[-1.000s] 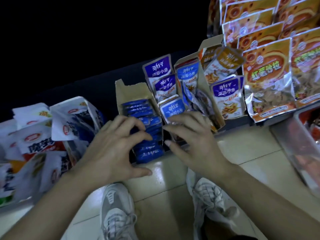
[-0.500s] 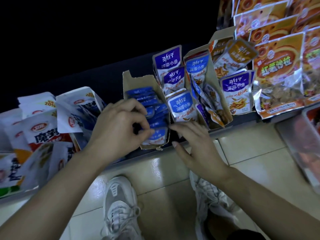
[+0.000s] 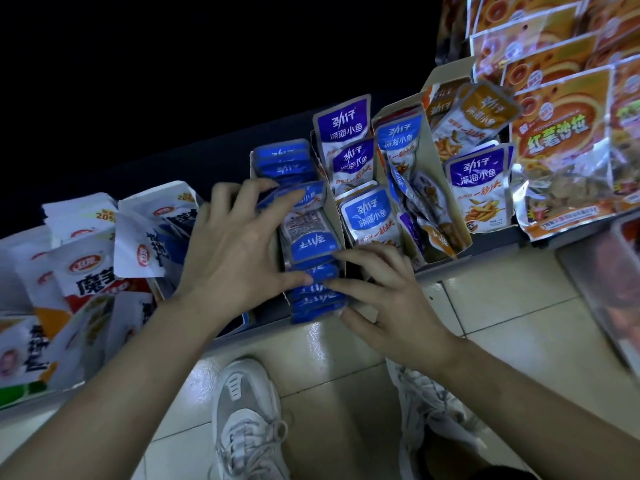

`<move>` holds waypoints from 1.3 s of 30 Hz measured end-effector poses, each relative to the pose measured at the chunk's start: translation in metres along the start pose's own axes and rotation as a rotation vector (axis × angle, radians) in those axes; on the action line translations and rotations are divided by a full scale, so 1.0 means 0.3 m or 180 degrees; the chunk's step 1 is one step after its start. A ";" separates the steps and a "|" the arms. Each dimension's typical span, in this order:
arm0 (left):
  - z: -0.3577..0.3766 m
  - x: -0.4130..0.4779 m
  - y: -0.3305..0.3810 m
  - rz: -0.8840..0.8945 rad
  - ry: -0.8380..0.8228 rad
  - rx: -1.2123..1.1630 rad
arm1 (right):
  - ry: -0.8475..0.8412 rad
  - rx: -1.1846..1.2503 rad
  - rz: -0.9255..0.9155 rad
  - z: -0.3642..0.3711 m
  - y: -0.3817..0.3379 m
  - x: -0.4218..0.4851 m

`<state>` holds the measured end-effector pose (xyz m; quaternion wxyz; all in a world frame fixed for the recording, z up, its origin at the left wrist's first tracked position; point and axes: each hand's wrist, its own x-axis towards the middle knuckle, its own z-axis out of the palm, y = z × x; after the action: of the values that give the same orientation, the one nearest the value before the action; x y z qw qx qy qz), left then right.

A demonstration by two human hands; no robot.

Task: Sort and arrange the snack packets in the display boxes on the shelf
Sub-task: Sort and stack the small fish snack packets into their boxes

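**Shelf** (image 3: 450, 268): low, seen from above, with cardboard display boxes side by side along its front edge.

**Leftmost display box** (image 3: 333, 216): this is the one being worked. Its long axis runs away from you. A second box (image 3: 408, 109) touches it on the right and holds upright purple-blue packets.

**Left hand** (image 3: 235, 251): it comes in over the box's left wall. The grip is spread wide, with the fingers laid across the far part of the contents and the thumb (image 3: 304, 280) pressed on the near part. It closes round nothing.

**Right hand** (image 3: 391, 299): it enters at the box's near right corner. The grip is also spread, with straight fingers touching the nearest packets.

**Row of blue fish-snack packets** (image 3: 282, 161): the row fills the box from the far wall to the open near end. The packets stand on edge, across the box.

**Loose packet** (image 3: 308, 233): it lies between your two grips, leaning back on the row with its silver face up. It appears to lie lengthwise along the box, not on edge across it.

The relation to mind is that the loose packet's long axis follows the box, while its neighbours stand across it. Judged from this, the coming move is to stand the packet into the row. Your left fingers lie at its far end and your left thumb just below its near end, so the left hand is better placed than the right.
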<state>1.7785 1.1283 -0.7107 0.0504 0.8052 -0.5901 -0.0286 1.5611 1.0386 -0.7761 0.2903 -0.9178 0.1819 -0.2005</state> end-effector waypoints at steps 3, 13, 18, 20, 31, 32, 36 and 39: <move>0.016 0.018 -0.008 0.0053 0.0516 -0.0159 | 0.0140 0.0023 -0.0043 0.001 -0.002 -0.005; 0.003 0.008 0.002 -0.0047 0.0660 -0.0577 | 0.0150 0.0018 0.0213 -0.007 -0.022 0.003; 0.005 0.001 -0.018 0.0152 0.0570 -0.0509 | -0.0191 0.0006 0.0519 -0.008 -0.036 0.018; 0.007 -0.003 -0.021 0.0148 0.0548 -0.0504 | -0.0308 -0.0042 0.0590 -0.014 -0.039 0.021; 0.007 0.008 0.013 -0.0018 0.0863 -0.0644 | -0.0167 -0.0360 0.0935 -0.102 0.007 0.087; 0.006 0.014 0.025 0.0033 0.0925 -0.0683 | -0.0187 -0.0531 0.0914 -0.108 0.015 0.100; 0.011 0.044 0.074 0.0394 0.0916 -0.0790 | -0.0300 -0.0994 0.0922 -0.126 0.042 0.135; 0.023 0.064 0.099 0.0580 0.0612 -0.0607 | -0.0297 -0.1227 0.0943 -0.130 0.061 0.133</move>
<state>1.7553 1.1008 -0.7139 0.1852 0.7389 -0.6478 -0.0026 1.5727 0.9888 -0.7475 0.1442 -0.9278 0.3358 -0.0747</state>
